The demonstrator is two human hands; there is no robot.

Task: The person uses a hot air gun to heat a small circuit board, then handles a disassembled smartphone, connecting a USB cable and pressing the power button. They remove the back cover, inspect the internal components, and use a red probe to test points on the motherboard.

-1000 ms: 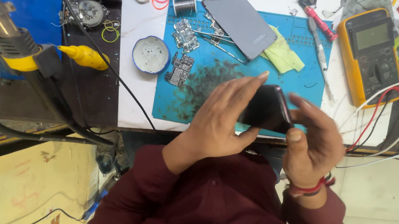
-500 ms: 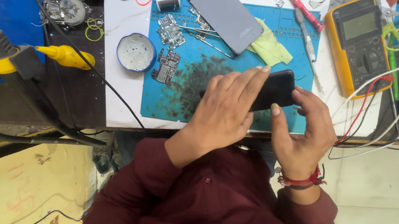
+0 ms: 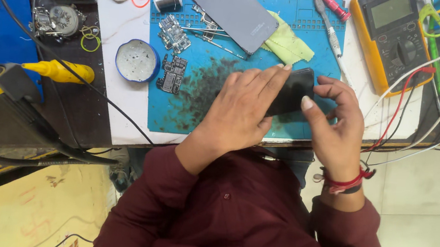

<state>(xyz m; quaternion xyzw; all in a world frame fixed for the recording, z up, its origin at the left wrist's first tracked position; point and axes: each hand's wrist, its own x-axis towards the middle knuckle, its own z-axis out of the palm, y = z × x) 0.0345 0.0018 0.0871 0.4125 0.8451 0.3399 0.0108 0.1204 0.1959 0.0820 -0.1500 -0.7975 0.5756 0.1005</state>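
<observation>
Blue repair mat (image 3: pixel 189 109) covers the cluttered bench — over its near edge both hands hold a black phone (image 3: pixel 294 90). Left hand (image 3: pixel 243 107) lies flat across it, fingers extended; right hand (image 3: pixel 334 124) pinches its right edge — yellow multimeter (image 3: pixel 393 33) sits beyond.

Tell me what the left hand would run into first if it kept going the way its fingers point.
The left hand lies over the black phone, fingers aimed up and right. Past the phone's edge, the yellow-green cloth probably comes first, though height above the blue mat is unclear.
</observation>
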